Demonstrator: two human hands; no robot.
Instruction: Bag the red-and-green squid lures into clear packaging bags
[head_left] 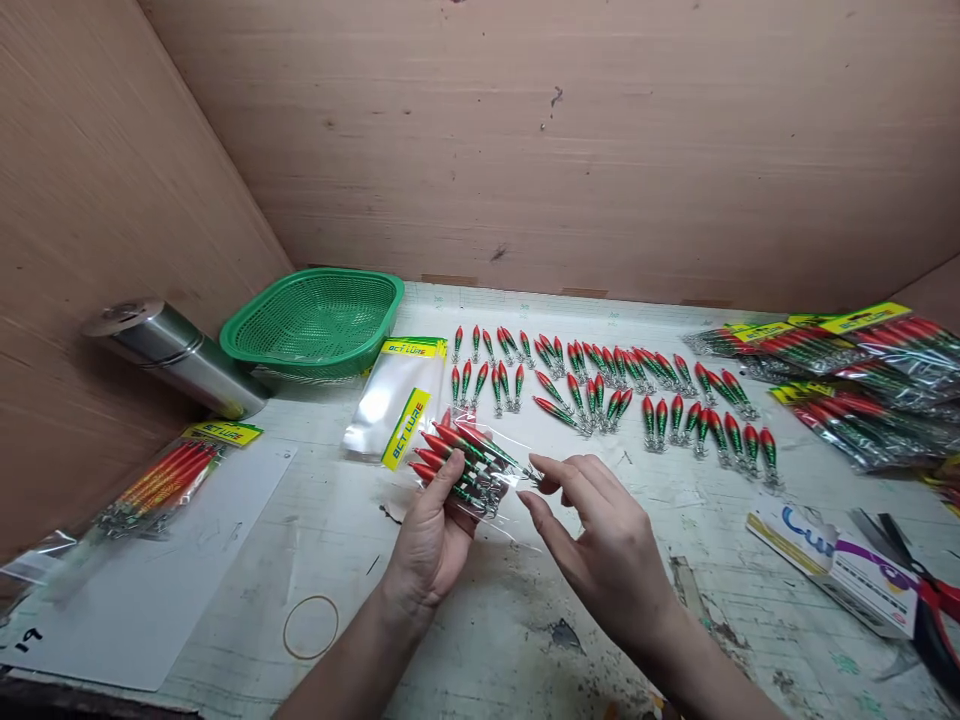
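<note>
My left hand is closed around a clear plastic bag of fishing lures, thumb on top. The bag has a yellow BCT LURE header, and the red and green lures inside lie side by side with their hooks towards me. At the bag's right end, my right hand pinches the hooked tail of one lure between thumb and fingers. Whether that lure lies wholly inside the plastic is unclear. Just behind sits a stack of flat bags with yellow headers.
Loose lures lie in rows beyond my hands. Filled packs are heaped at right, near a small box and scissors. Leftward are a green basket, a metal flask, an orange lure pack and a rubber band.
</note>
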